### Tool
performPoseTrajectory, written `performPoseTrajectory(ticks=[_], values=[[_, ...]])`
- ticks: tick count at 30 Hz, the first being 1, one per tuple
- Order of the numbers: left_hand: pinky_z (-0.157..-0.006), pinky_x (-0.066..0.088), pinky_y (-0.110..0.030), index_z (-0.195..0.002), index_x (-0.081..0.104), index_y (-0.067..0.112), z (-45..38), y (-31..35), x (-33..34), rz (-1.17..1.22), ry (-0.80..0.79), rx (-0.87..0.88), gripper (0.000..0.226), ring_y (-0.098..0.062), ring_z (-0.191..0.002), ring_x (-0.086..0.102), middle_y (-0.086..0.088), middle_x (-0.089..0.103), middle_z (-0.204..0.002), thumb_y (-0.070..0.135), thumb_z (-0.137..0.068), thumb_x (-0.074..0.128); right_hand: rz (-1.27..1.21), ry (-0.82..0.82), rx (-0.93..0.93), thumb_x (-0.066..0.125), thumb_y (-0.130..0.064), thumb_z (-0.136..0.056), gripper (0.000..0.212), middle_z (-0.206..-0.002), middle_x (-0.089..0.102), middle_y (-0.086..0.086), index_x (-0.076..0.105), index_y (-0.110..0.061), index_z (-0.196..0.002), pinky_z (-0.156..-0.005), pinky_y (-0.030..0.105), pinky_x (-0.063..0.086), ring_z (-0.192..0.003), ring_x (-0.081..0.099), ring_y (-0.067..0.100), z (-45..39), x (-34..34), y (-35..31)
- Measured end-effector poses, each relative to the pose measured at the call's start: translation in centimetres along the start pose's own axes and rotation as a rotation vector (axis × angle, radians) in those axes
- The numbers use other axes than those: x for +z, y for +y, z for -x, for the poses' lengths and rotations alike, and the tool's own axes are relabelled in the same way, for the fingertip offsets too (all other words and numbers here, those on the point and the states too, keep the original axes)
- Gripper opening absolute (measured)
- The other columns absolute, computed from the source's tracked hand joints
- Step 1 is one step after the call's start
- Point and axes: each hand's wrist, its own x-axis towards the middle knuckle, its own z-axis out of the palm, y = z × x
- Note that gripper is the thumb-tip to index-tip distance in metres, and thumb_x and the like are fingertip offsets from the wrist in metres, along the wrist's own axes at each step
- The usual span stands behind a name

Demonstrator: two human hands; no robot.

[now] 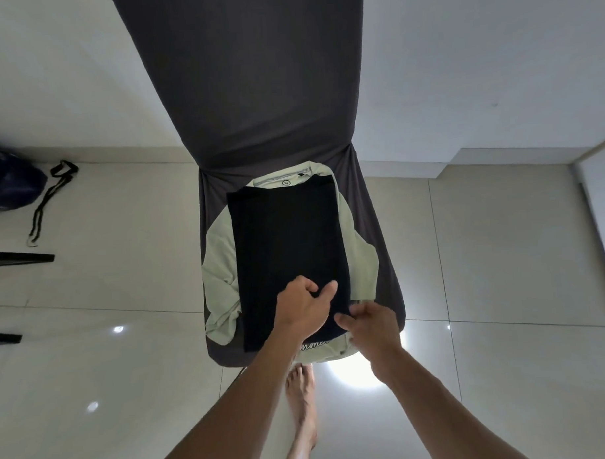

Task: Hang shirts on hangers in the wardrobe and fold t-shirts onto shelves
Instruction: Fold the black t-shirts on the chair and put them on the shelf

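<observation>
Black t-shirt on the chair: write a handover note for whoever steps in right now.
Left hand: on the near end of the black t-shirt, thumb and fingers pinching its fabric.
Right hand: gripping the same shirt's near right corner.
The black t-shirt lies as a long narrow rectangle, sides already folded in, on top of a pale green t-shirt spread on the seat of the covered chair.
Done: lengthwise folds on the black shirt.
Left: probably fold it across, carry it to a shelf, then fold the green one. No wardrobe, shelf or hanger is in view.
</observation>
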Motion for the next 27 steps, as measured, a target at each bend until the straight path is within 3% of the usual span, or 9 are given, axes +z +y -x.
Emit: performPoseTrajectory(ticks=[2, 4, 7, 10, 13, 18, 20, 23, 27], values=[[-0.086, 0.055, -0.038, -0.105, 0.06, 0.017, -0.4, 2.0, -0.6, 0.008, -0.023, -0.048, 0.053, -0.021, -0.091, 0.064, -0.001, 0.065, -0.1, 0.064, -0.082, 0.065, 0.002, -0.073, -0.178, 0.083, -0.003, -0.076, 0.015, -0.059, 0.064, -0.013, 0.069, -0.008, -0.081, -0.06, 0.02, 0.048, -0.06, 0.061, 0.004, 1.6, 0.9, -0.6], [-0.076, 0.052, -0.037, -0.108, 0.055, 0.016, -0.7, 3.8, -1.4, -0.144, -0.002, -0.043, 0.055, -0.021, -0.088, 0.062, 0.0, 0.062, -0.1, 0.061, -0.08, 0.067, -0.023, -0.198, -0.283, 0.079, -0.001, -0.08, 0.012, -0.07, 0.073, -0.011, 0.072, -0.009, -0.085, -0.067, 0.017, 0.052, -0.069, 0.068, 0.003, 3.1, 2.0, -1.1], [-0.069, 0.044, -0.035, -0.113, 0.054, 0.013, -0.7, 5.5, -2.4, -0.42, 0.109, 0.006, 0.029, -0.023, -0.085, 0.057, -0.006, 0.062, -0.107, 0.034, -0.094, 0.061, -0.056, -0.315, -0.327, 0.075, 0.002, -0.083, 0.02, -0.083, 0.077, -0.006, 0.076, -0.017, -0.088, -0.082, 0.026, 0.057, -0.086, 0.074, 0.013, 4.2, 3.5, -2.1], [-0.072, 0.042, -0.037, -0.118, 0.054, 0.009, -0.6, 5.4, -3.4, -0.459, 0.207, 0.016, 0.02, -0.032, -0.1, 0.061, -0.012, 0.062, -0.116, 0.018, -0.101, 0.047, 0.002, -0.424, -0.309, 0.071, 0.0, -0.086, 0.018, -0.083, 0.077, -0.004, 0.077, -0.016, -0.093, -0.084, 0.024, 0.056, -0.088, 0.073, 0.011, 4.3, 4.1, -2.7], [-0.075, 0.043, -0.039, -0.114, 0.053, 0.005, -0.4, 5.2, -5.2, -0.345, 0.229, 0.002, 0.022, -0.037, -0.104, 0.061, -0.016, 0.061, -0.114, 0.021, -0.101, 0.048, -0.233, -0.443, -0.131, 0.064, -0.008, -0.08, 0.01, -0.096, 0.073, 0.02, 0.073, -0.011, -0.085, -0.082, 0.04, 0.055, -0.089, 0.069, 0.024, 3.6, 3.7, -3.6], [-0.062, 0.04, -0.028, -0.089, 0.053, 0.004, -0.8, 5.6, -10.2, -0.047, 0.238, 0.015, 0.015, -0.024, -0.076, 0.056, -0.005, 0.054, -0.079, 0.014, -0.1, 0.05, -0.099, -0.204, 0.121, 0.053, -0.031, -0.102, 0.026, -0.111, 0.069, 0.01, 0.063, -0.012, -0.117, -0.067, 0.034, 0.053, -0.099, 0.067, 0.024, 0.2, 4.2, -5.0], [-0.062, 0.043, -0.025, -0.079, 0.05, 0.004, -0.7, 6.4, -12.5, 0.132, 0.189, 0.003, 0.024, -0.02, -0.073, 0.054, -0.005, 0.052, -0.075, 0.015, -0.101, 0.051, -0.067, -0.28, 0.254, 0.05, -0.046, -0.102, 0.042, -0.117, 0.067, 0.013, 0.061, -0.011, -0.121, -0.065, 0.035, 0.054, -0.1, 0.066, 0.028, -0.5, 4.7, -5.7], [-0.088, 0.057, -0.041, -0.088, 0.062, 0.009, 0.1, 7.9, -15.6, 0.46, 0.091, -0.083, 0.016, -0.029, -0.093, 0.067, -0.015, 0.068, -0.1, 0.018, -0.1, 0.056, -0.141, -0.564, 0.462, 0.048, -0.052, -0.1, 0.049, -0.11, 0.073, 0.014, 0.067, -0.009, -0.112, -0.066, 0.036, 0.058, -0.093, 0.072, 0.031, -0.5, 4.8, -6.4], [-0.053, 0.059, -0.032, -0.107, 0.064, 0.001, 1.4, 7.9, -18.4, 0.68, 0.01, -0.204, 0.017, -0.027, -0.072, 0.071, -0.016, 0.071, -0.089, 0.015, -0.099, 0.059, -0.347, -0.747, 0.542, 0.053, -0.034, -0.1, 0.035, -0.096, 0.075, 0.017, 0.064, -0.001, -0.106, -0.048, 0.027, 0.056, -0.071, 0.075, 0.025, 0.4, 5.0, -6.4]])
